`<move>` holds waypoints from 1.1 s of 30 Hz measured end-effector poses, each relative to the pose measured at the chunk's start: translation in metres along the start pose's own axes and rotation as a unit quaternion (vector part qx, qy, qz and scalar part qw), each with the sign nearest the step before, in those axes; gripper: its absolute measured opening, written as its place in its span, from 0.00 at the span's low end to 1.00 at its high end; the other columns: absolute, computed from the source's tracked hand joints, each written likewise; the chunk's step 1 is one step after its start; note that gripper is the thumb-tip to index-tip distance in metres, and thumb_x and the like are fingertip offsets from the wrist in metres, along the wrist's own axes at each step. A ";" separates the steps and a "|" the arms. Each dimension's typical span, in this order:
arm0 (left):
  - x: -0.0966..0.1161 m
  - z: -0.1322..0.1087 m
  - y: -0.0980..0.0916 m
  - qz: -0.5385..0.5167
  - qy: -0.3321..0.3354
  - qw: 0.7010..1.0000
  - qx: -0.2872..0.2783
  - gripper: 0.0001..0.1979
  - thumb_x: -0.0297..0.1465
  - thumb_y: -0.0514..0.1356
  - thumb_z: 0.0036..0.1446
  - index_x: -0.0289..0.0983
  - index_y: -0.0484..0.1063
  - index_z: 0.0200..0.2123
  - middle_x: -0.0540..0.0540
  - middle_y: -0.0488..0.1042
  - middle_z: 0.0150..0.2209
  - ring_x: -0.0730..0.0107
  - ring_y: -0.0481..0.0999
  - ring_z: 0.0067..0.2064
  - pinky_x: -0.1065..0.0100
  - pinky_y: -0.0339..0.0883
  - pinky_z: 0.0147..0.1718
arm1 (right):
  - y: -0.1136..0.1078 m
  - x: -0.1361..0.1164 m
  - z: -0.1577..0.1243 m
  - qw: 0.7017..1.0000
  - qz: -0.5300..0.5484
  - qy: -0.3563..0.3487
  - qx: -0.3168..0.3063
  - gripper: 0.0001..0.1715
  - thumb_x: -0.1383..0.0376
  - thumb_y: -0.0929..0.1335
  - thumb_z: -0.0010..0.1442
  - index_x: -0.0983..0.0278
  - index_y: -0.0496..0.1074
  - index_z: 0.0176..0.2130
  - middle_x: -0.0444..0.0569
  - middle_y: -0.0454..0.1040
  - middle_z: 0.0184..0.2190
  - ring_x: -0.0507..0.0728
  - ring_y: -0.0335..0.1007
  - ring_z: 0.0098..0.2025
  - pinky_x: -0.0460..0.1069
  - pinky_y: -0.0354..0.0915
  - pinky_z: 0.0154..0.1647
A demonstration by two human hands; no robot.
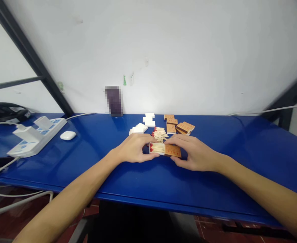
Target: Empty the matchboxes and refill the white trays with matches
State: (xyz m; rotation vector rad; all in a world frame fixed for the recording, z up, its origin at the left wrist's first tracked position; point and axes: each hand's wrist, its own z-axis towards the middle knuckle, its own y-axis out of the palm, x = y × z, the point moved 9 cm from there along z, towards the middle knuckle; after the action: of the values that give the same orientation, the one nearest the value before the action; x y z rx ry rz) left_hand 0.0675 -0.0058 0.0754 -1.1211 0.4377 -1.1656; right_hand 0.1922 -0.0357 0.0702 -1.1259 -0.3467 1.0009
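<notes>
Both hands meet over a half-open matchbox on the blue table (214, 175). My left hand (133, 148) pinches the white tray (156, 147) filled with red-tipped matches. My right hand (194, 153) grips the orange sleeve (173, 150), which covers the tray's right part. Just behind lies a loose pile of matches (159, 133). Several empty white trays (144, 124) sit behind it on the left, and several orange sleeves (177, 125) on the right.
A white power strip (34, 136) with plugs and cables stands at the left. A small white earbud case (67, 135) lies beside it. A dark blurred object (114, 100) leans against the white wall. Black frame bars slant at both sides.
</notes>
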 end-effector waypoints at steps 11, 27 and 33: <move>0.002 0.000 0.006 0.002 0.013 1.000 -0.022 0.23 0.46 0.63 0.58 0.36 0.75 0.50 0.46 0.78 0.36 0.67 0.76 0.34 0.68 0.68 0.34 | -0.001 0.000 -0.001 1.000 0.015 -0.012 0.022 0.14 0.68 0.68 0.54 0.62 0.66 0.43 0.50 0.74 0.37 0.58 0.70 0.37 0.52 0.67 0.38; 0.009 -0.001 0.015 -0.045 0.029 0.998 -0.029 0.30 0.51 0.64 0.55 0.36 0.73 0.52 0.42 0.80 0.45 0.62 0.79 0.44 0.66 0.71 0.42 | 0.007 -0.008 -0.003 0.998 0.039 -0.037 0.027 0.14 0.65 0.69 0.60 0.62 0.67 0.47 0.52 0.75 0.41 0.58 0.72 0.42 0.53 0.70 0.43; 0.014 -0.001 0.010 -0.071 0.047 0.996 0.010 0.30 0.53 0.63 0.54 0.36 0.74 0.50 0.44 0.80 0.43 0.64 0.80 0.41 0.69 0.70 0.39 | 0.007 -0.014 -0.003 0.997 0.040 -0.055 0.033 0.11 0.66 0.69 0.61 0.62 0.67 0.45 0.52 0.75 0.41 0.58 0.72 0.41 0.53 0.71 0.41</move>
State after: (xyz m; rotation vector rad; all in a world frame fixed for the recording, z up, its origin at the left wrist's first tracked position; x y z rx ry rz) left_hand 0.0771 -0.0190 0.0695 -1.0971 0.4226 -1.3490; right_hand 0.1832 -0.0477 0.0663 -1.0336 -0.3550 1.1400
